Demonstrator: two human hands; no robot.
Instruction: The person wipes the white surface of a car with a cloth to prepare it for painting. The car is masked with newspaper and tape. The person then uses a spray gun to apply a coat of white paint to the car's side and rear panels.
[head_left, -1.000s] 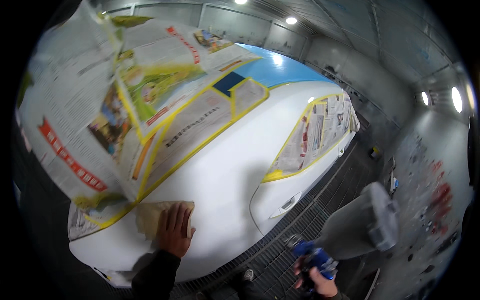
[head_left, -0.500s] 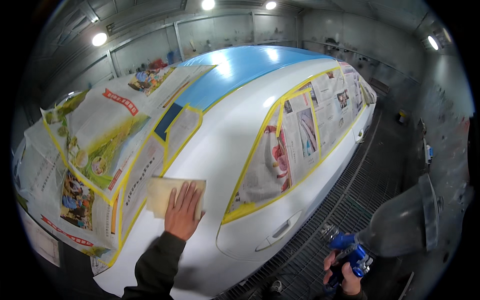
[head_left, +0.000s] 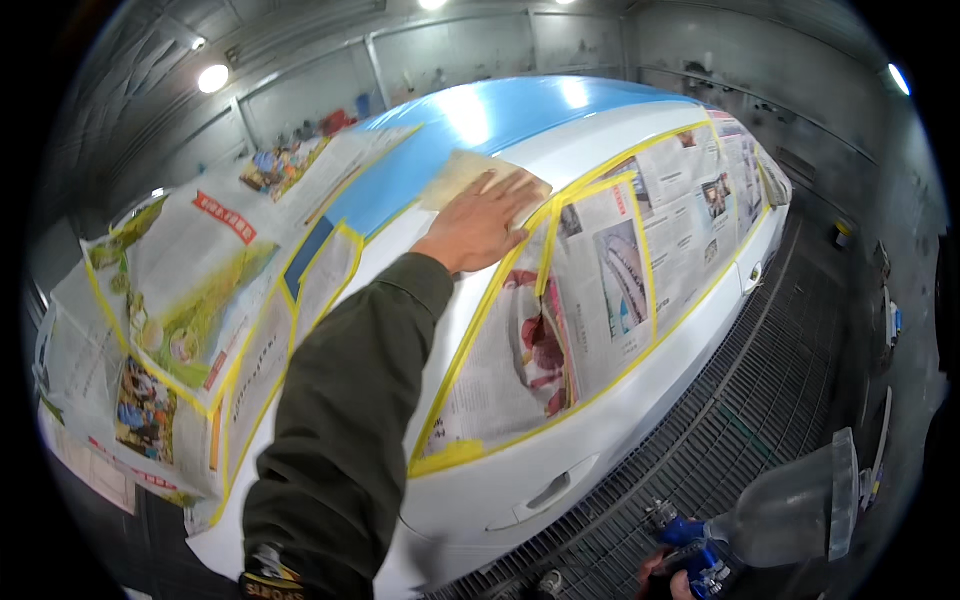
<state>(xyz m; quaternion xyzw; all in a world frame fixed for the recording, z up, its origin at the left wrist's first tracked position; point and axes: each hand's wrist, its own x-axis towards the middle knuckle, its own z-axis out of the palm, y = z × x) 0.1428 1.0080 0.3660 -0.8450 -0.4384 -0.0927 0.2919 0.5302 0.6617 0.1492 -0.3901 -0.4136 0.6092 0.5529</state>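
My left hand (head_left: pixel 480 220) lies flat over a tan tack cloth (head_left: pixel 455 178), pressing it against the car between the shiny blue roof (head_left: pixel 430 125) and the masked side windows. Its fingers are stretched forward, and the cloth's far edge shows beyond them. The white car body (head_left: pixel 590 135) runs along the roof edge. At the lower right, my right hand (head_left: pixel 668 578) grips a blue spray gun (head_left: pixel 700 560) with a large translucent cup (head_left: pixel 795 510). The lower frame edge cuts off most of that hand.
Newspaper (head_left: pixel 600 290) edged with yellow tape covers the side windows; printed masking paper (head_left: pixel 190 270) drapes the car's left part. A metal grating floor (head_left: pixel 760 400) lies beside the car. Grey walls (head_left: pixel 750 60) enclose the space, with a small can (head_left: pixel 841 235) near the right one.
My left hand has slid the cloth up and away along the white pillar to the roof edge. The view has shifted, and the spray gun sits lower in it.
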